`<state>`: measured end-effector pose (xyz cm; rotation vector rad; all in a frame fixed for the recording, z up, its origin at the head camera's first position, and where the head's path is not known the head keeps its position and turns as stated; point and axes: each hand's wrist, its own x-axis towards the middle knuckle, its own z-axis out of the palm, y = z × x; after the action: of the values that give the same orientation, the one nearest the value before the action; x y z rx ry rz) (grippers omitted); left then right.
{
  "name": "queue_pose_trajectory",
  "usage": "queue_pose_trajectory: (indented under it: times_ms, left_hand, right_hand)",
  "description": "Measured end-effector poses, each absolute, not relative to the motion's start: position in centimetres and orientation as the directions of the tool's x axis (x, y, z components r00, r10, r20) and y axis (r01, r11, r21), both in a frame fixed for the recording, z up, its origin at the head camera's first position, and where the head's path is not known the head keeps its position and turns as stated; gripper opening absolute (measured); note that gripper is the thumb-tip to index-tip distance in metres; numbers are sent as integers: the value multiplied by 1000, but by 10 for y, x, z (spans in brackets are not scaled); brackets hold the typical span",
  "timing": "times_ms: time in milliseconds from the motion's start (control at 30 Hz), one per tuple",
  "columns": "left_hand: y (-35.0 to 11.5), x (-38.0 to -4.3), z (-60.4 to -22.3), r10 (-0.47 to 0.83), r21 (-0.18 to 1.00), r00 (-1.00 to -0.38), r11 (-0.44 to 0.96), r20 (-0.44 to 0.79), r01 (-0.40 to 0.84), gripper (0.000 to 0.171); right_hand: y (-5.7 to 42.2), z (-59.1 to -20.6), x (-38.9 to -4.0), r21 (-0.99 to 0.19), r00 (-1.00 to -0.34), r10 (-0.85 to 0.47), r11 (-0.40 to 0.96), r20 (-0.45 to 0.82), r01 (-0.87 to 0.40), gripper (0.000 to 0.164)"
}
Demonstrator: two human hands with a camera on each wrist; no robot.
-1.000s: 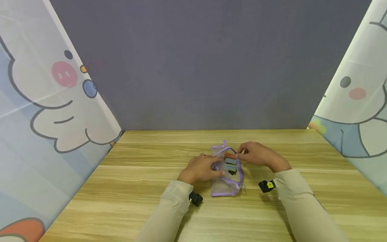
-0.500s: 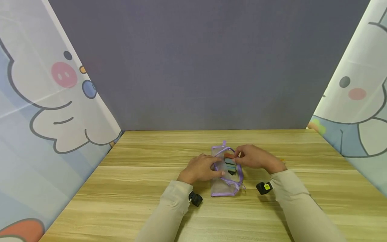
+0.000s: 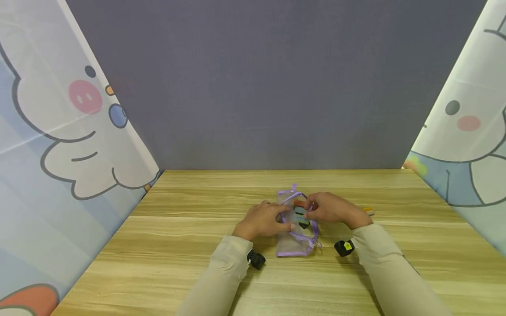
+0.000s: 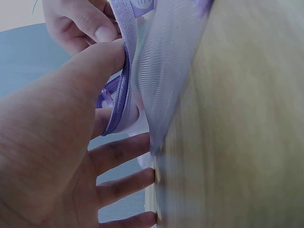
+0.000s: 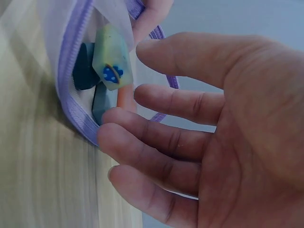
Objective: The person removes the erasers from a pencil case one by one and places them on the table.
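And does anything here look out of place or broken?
Nothing looks broken. The one stray is a small yellow-and-white thing on the table near the right hand, apart from the blocks inside the pouch. The sleeve may hide part of it.

Left hand [image 4: 57,140] against purple-zippered pouch [image 4: 161,66]

Enclosed tabletop booth, apparently a staged set; type of building around it can't be told. Wood-grain table [image 3: 189,210], plain grey panel [image 3: 253,87] upright along its back edge. Cartoon-printed sheet [image 3: 59,123] at left, second printed sheet [image 3: 474,145] at right.
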<state>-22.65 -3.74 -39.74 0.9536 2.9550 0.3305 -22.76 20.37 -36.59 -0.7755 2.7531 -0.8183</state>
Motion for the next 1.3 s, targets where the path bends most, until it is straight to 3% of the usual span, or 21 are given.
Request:
queue_pose_trajectory:
  times_ms: [267, 1300]
  left_hand:
    - [-37, -226, -397, 578, 216, -815, 791, 44, 572, 67]
    - [-40, -227, -398, 581, 232, -813, 786, 42, 574, 71]
  right_hand:
    - [200, -369, -229, -573, -850, -524, 715, -60, -400, 17]
    - [200, -372, -225, -526, -816, -577, 706, -36, -475, 7]
